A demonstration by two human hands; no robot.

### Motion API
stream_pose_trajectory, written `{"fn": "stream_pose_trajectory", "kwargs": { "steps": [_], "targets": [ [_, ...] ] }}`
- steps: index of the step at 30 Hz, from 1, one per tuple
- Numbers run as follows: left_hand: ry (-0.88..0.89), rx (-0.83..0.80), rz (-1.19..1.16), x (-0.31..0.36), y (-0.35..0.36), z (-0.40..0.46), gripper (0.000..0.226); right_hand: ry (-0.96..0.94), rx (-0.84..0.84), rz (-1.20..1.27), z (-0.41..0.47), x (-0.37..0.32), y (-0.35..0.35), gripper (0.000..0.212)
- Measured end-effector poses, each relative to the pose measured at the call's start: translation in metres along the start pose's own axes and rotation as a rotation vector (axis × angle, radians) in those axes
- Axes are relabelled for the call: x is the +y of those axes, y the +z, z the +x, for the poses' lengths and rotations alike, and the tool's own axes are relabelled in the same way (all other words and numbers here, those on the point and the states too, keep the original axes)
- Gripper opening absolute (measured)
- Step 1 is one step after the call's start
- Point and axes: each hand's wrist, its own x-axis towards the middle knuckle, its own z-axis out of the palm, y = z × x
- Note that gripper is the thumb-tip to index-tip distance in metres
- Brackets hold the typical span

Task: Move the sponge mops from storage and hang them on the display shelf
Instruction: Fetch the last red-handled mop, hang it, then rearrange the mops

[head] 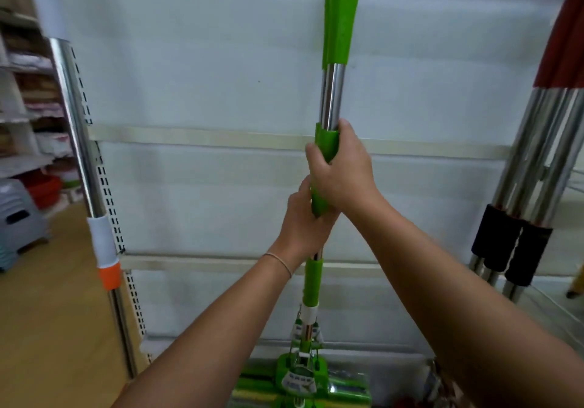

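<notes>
Both forearms reach up to a green mop (330, 97) held upright before the white shelf (196, 142); the right hand (343, 170) grips its green sleeve, the left hand (305, 221) grips just below. Its sponge head (300, 385) hangs low.

Pale shelf backboard (205, 60), wooden floor (47, 312), stocked shelves (28, 97) at left

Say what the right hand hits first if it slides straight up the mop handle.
Right hand grips the mop at a green sleeve. Straight up comes bare chrome tube, then the lower edge of the long green top grip, likely first.
</notes>
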Motion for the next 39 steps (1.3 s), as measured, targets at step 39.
{"fn": "stream_pose_trajectory", "kwargs": {
  "steps": [39],
  "targets": [
    [-0.041, 0.285, 0.006, -0.04, 0.057, 0.032, 0.031, -0.117, 0.133, 0.076, 0.038, 0.047, 0.033, 0.067]
  ]
}}
